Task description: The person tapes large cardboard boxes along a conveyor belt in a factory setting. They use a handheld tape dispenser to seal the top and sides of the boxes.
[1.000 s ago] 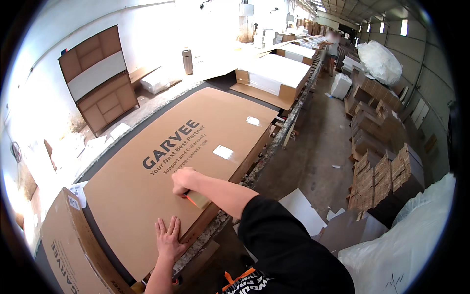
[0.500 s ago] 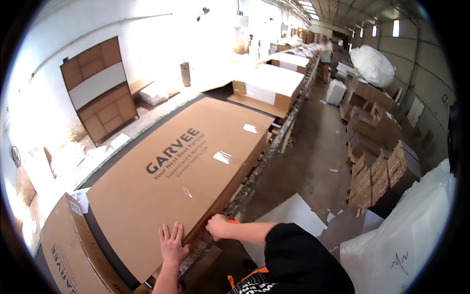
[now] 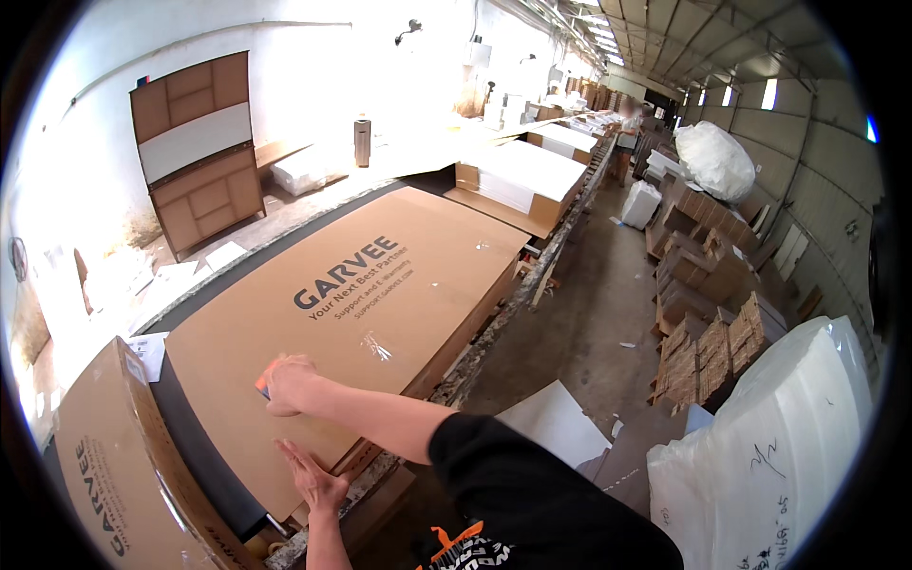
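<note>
A large flat brown carton (image 3: 437, 275) with dark printing lies on the work line in front of me. My left hand (image 3: 318, 483) is open, fingers stretched against the carton's near edge. Reaching across the carton's near end, my right hand (image 3: 293, 388) is closed on a small orange tool (image 3: 265, 382). Its exact kind is hidden by the fingers and blurred by motion. A crinkled strip of clear tape (image 3: 377, 348) shines on the carton top, beyond my right hand.
Another carton (image 3: 122, 446) stands on edge at the left. Farther along the line is an open carton with white panels (image 3: 522, 173). Wrapped white foam (image 3: 760, 456) and stacked cardboard (image 3: 708, 356) occupy the right side. A person (image 3: 624, 138) stands far down the aisle.
My right hand has moved with the orange tool from the carton's near side up over its top, to the left. My left hand has shifted slightly nearer. The view has turned a little.
</note>
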Demonstrator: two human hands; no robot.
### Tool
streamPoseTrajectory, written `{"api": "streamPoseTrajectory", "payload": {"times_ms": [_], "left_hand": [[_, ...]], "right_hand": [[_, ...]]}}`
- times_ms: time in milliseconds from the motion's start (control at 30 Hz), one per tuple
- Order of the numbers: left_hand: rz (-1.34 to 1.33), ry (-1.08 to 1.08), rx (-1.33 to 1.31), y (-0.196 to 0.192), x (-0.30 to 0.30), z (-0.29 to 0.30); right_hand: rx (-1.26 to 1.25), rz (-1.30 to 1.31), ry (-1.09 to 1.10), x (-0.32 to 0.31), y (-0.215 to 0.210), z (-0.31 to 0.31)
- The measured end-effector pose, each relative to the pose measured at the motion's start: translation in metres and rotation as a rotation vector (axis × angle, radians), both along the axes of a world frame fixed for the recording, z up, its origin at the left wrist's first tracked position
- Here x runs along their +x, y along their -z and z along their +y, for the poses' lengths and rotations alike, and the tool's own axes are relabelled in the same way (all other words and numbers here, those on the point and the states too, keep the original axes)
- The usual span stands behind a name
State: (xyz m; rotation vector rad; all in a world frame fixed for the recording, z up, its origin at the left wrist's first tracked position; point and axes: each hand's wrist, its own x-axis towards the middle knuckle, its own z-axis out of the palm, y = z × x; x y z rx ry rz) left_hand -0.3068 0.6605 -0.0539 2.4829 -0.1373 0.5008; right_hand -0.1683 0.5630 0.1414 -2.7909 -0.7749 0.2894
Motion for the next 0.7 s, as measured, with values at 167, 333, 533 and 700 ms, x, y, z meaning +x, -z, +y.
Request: {"api": "streamPoseTrajectory", "payload": {"times_ms": [167,333,533,700], "left_hand": [[0.269,0.002,-0.227,-0.013,-0.004,0.003],[-0.090,0.083,0.070,-0.006,0.002,0.022],[-0.196,0.154,0.585,0.014,0.017,0.026],[0.205,0.023,0.445,-0.046,0.001,-0.012]], "right_hand": [[-0.198,0.213,-0.023,-0.037,0.022,-0.013],[-0.249,0.305,-0.035,-0.133,0.068,-0.061],[-0.240,0.114,0.018,-0.129,0.116,-0.021],[-0.477,0.126,-0.129,-0.144,0.136,-0.061]]}}
